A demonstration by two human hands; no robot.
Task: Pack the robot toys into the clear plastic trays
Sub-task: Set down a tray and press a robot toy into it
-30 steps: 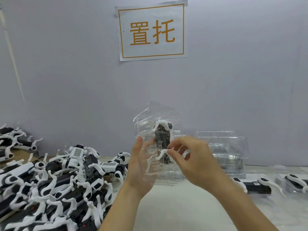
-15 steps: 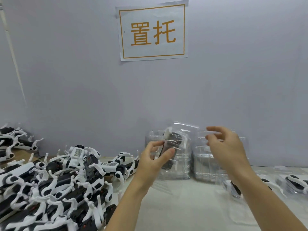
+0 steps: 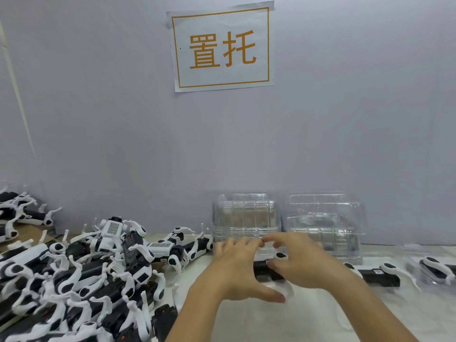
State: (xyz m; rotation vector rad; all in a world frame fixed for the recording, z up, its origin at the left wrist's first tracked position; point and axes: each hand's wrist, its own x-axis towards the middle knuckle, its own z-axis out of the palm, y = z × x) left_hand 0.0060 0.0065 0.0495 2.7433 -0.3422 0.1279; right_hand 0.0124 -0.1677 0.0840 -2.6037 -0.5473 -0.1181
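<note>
Packed: two stacks of clear plastic trays (image 3: 246,215) at twelve o'clock.
Left: heap of black-and-white robot toys (image 3: 81,275) at nine o'clock.
Hands: left hand (image 3: 237,270) spread; right hand (image 3: 303,262) curled over a black toy (image 3: 262,269), grip unclear.

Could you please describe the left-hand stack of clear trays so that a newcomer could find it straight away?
Start at the white wall sign with orange characters and look straight down to the table. Two stacks of clear plastic trays stand side by side against the wall; the left stack is directly below the sign. Unlike the right stack, it stands next to the pile of robot toys, just behind the person's left hand.
</note>
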